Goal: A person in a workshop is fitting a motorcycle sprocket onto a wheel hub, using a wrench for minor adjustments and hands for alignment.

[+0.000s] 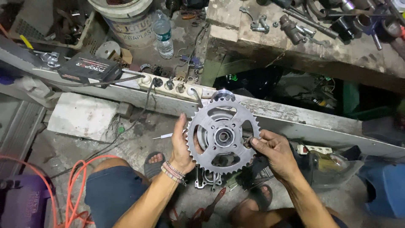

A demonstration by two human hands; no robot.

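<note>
My left hand (180,147) clasped the toothed sprocket (222,137) at its 9 o'clock rim, fingers curled behind, thumb in front. My right hand (274,153) pinched the rim at 3 o'clock, fingertips closed on the teeth. Sprocket was upright, facing me, above my knees. Power strip (171,85) lay at 11 o'clock, water bottle (162,33) beyond it.

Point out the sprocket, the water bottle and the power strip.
sprocket (222,136): head view, on its central hub.
water bottle (163,36): head view, on the clear body under the cap.
power strip (171,86): head view, on its white top face among the plugs.
</note>
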